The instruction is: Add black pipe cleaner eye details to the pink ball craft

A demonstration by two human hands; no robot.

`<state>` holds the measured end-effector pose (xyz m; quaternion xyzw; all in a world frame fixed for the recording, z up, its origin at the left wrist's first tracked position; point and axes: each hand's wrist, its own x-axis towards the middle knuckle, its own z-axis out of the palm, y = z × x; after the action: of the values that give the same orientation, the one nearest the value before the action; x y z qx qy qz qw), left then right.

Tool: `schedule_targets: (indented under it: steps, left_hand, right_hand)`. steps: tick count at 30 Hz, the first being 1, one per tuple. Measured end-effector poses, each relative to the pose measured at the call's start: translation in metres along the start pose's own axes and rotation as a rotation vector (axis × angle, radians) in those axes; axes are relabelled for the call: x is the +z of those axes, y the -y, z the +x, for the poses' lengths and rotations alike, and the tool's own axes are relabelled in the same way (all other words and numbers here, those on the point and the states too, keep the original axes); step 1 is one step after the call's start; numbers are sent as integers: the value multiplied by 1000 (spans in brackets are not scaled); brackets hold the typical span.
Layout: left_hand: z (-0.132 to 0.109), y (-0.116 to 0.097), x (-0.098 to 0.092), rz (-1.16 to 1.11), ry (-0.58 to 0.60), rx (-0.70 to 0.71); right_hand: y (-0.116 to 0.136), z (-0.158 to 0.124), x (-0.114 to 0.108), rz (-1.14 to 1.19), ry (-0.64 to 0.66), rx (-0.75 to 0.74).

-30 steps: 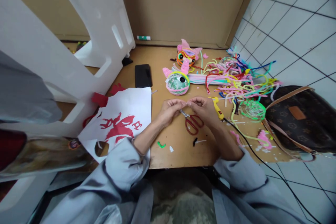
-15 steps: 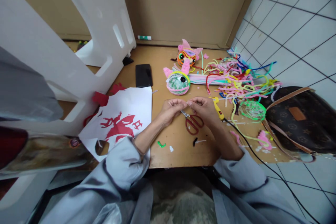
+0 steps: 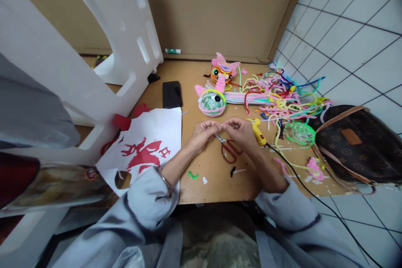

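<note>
My left hand [image 3: 204,132] and my right hand [image 3: 238,130] meet fingertip to fingertip above the middle of the table. Both are pinched closed on something small and whitish, too tiny to name. Under and beside my right hand lie scissors [image 3: 228,150] with dark red handles and partly hidden blades. Just beyond the hands sits a green and white ball [image 3: 212,103] with pink ears, a pink band and an eye. Behind it stands an orange figure [image 3: 221,72] with pink ears. A yellow glue gun [image 3: 259,133] lies right of my right hand, partly covered by it.
Bundled colourful pipe cleaners [image 3: 284,100] spread over the right back. A brown handbag [image 3: 358,144] and green wire ball [image 3: 300,133] are at the right. A black phone [image 3: 172,94] and white paper [image 3: 150,138] with red cutouts lie left. A black cord [image 3: 301,180] crosses the right side.
The camera view has shifted slightly, so the table things appear a little lower. Both hands remain together, and more of the glue gun shows beside my right hand.
</note>
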<state>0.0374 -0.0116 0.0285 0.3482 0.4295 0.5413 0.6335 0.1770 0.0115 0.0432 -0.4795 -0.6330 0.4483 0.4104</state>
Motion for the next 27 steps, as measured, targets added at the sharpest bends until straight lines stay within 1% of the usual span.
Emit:
schedule_targets:
  steps: [3,5,7,9,11,13,15,18,22,25,27]
  left_hand:
    - [1,1,-1,-1,-13,8]
    - [2,1,-1,-5,-27,6]
    - [3,1,-2,-9,-46,5]
    - [4,1,-2,-3,-69,13]
    - [5,0,-3,7,-91,27]
    - [6,0,-4,18,-115,41]
    - [6,1,-4,24,-138,52]
    - [6,1,-5,22,-153,62]
    - [8,1,-6,12,-164,77]
    - [9,0,-6,4,-181,77]
    - [9,-1,-6,-5,-183,78]
  right_hand:
    - [-5,1,1,-71,-9,-70]
    - [-7,3,-4,-151,-40,-111]
    - [-6,6,-15,-321,-142,-145]
    - [-4,7,-29,-595,-299,-145]
    - [-2,6,-42,-882,-412,-67]
    - [-3,3,-51,-1088,-404,51]
    - [-7,-1,-55,-1212,-333,156]
    - [-13,-4,-56,-1273,-238,240]
    - [-16,-2,-57,-1233,-179,329]
    - [-17,1,-60,-1169,-188,346]
    - [-17,3,-61,-1100,-245,311]
